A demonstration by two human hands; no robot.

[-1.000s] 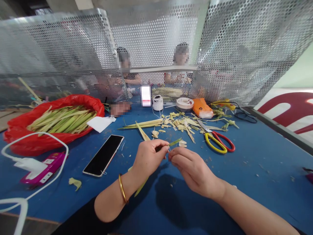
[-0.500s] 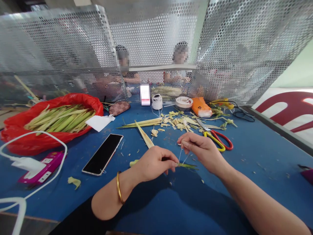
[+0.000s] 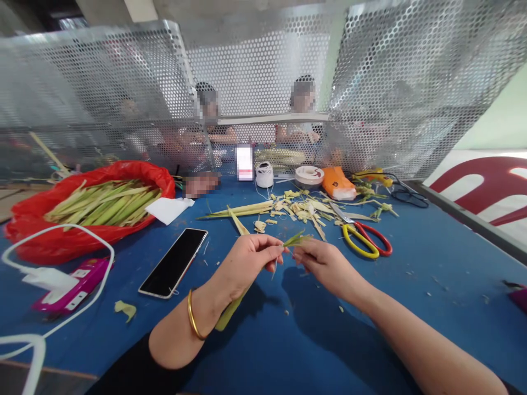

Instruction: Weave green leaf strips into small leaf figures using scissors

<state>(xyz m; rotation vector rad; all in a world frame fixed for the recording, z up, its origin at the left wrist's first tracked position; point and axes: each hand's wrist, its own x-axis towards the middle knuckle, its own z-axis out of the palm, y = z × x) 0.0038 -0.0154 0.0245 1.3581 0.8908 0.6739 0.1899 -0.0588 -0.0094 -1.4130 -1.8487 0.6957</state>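
Observation:
My left hand [image 3: 246,261] is closed around a long green leaf strip [image 3: 229,313] that runs down under my wrist, its tip [image 3: 297,238] poking out between both hands. My right hand [image 3: 324,265] pinches at that tip, fingers together. A thin white thread [image 3: 275,268] hangs down between the hands. Both hands hover over the blue table [image 3: 288,340], just in front of a scatter of leaf cuttings [image 3: 302,208].
A red bag of green leaves [image 3: 88,206] lies at the left, a black phone [image 3: 174,261] beside it, a pink power bank [image 3: 69,288] with white cable. Yellow-and-red scissors [image 3: 362,238], thread spool [image 3: 264,174], tape roll [image 3: 309,175] and orange pouch [image 3: 338,184] sit behind. Perforated metal screens [image 3: 263,82] enclose the table; people sit beyond.
Half a second ago my right hand was lifted away to the right with thread drawn taut; it has come back to the leaf tip, which now points up instead of lying low.

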